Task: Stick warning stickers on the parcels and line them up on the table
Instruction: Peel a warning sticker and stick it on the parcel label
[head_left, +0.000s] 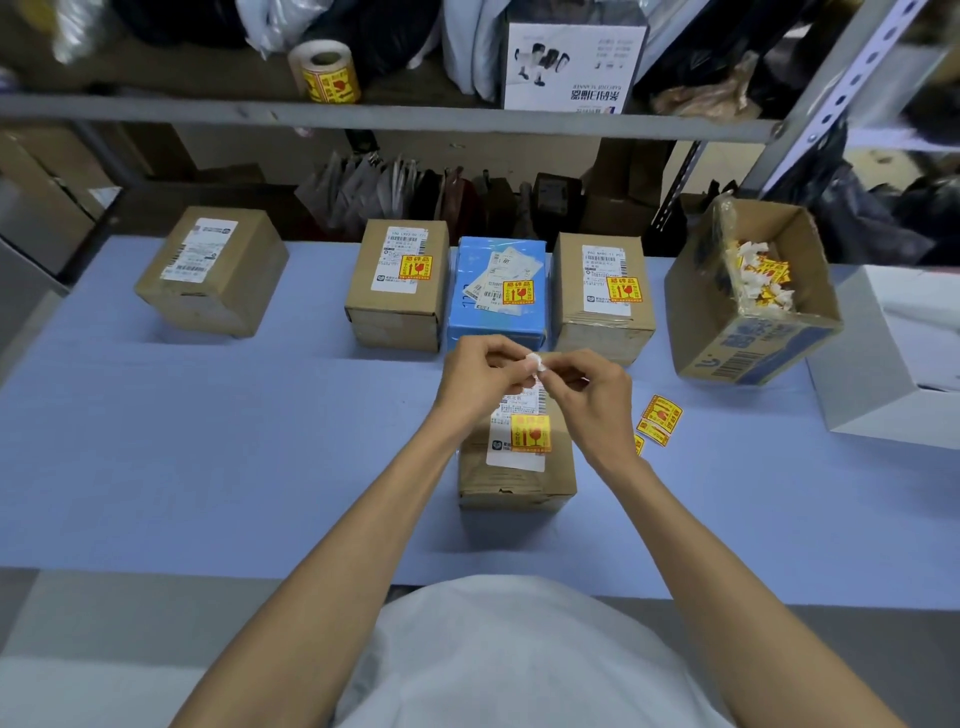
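Right now the left hand (480, 371) and right hand (587, 395) are meeting just above the far end of the brown parcel (517, 467), which is lying on the table (208, 441) directly beneath them, long axis running away from the person, its warning sticker (530, 433) already on. Both hands are pinching one small crumpled white scrap (535, 362) with fingers curled close; the open carton (748, 332) of similar scraps is sitting to the right, nearer the right hand.

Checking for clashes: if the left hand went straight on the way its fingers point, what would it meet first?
The left hand points right, toward the right hand; both pinch a white paper scrap, so it would likely meet that hand's fingertips first.
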